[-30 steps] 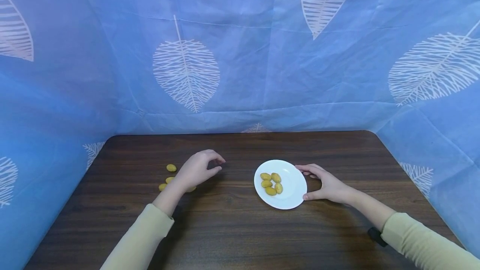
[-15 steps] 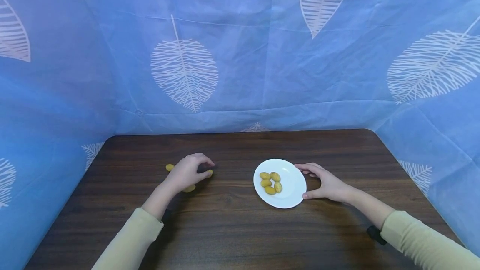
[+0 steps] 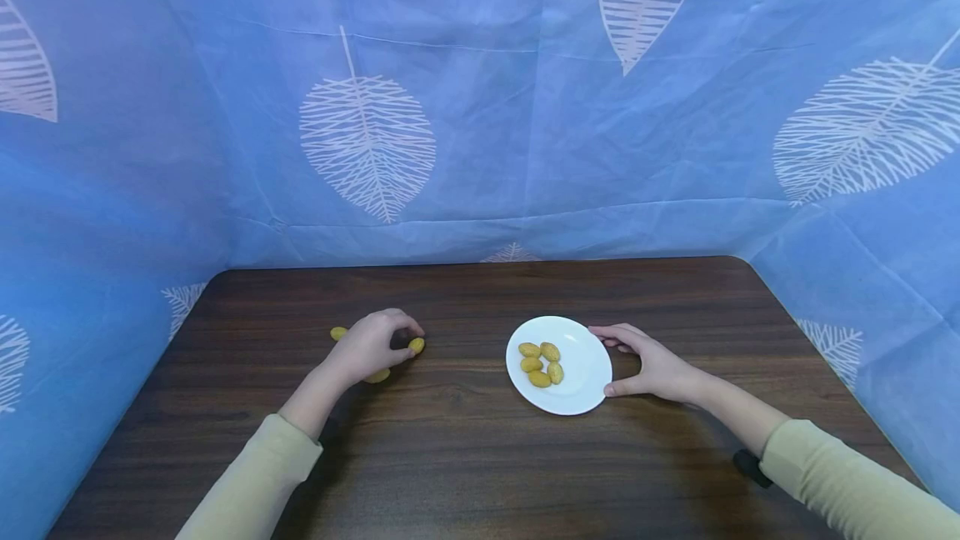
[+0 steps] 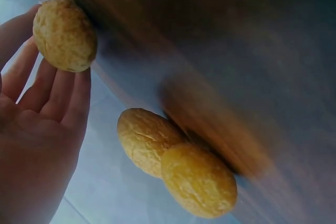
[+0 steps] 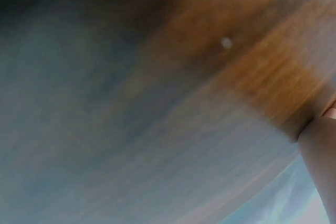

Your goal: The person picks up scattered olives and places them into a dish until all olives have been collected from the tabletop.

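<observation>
My left hand [image 3: 371, 346] is low over the table's left half, pinching a small yellow oval with wrinkled skin, like a baby potato [image 3: 416, 345], between thumb and fingertips. The left wrist view shows that potato [image 4: 65, 35] large against the fingers. Two more potatoes [image 4: 199, 180] lie side by side there, below the palm. My right hand [image 3: 656, 369] holds the right rim of a white round plate [image 3: 588, 369], thumb at the front and fingers at the back. Several of the same potatoes [image 3: 540, 378] sit on the plate's left part.
One potato [image 3: 338, 332] lies behind the left wrist, and another potato [image 3: 378, 376] shows just in front of it. The dark wooden table [image 3: 465, 473] ends at a blue leaf-patterned cloth [image 3: 480, 148] on the back and sides. A black band [image 3: 752, 467] hangs by the right cuff.
My left hand has moved left and slightly nearer, its thumb and fingers closing on the potato. The right hand and the plate stay in place.
</observation>
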`<action>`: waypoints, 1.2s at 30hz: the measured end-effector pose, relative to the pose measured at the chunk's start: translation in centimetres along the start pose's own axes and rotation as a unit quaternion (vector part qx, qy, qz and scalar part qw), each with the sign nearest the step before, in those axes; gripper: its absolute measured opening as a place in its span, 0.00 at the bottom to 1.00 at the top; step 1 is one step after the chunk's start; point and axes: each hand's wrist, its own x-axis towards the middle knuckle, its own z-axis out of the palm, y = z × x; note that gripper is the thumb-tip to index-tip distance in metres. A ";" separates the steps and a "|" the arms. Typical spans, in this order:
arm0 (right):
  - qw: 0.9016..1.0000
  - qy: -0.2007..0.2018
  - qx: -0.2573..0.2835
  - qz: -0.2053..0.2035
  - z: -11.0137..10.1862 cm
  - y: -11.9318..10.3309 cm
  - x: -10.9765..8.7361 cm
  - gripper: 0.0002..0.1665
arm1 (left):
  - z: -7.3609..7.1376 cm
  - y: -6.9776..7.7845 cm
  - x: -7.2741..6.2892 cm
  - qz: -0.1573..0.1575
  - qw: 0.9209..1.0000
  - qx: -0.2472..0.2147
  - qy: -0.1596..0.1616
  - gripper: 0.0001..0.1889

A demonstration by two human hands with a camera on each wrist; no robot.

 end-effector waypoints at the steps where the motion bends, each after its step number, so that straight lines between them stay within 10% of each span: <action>1: 1.000 0.000 0.000 0.000 0.0 0.0 0.0 0.52 | 0.0 0.0 0.0 0.000 1.000 0.000 -0.001 0.13; 36: 1.000 0.000 -0.012 0.004 0.0 -0.2 0.0 0.52 | 1.1 2.3 2.0 0.018 1.000 -0.023 0.012 0.11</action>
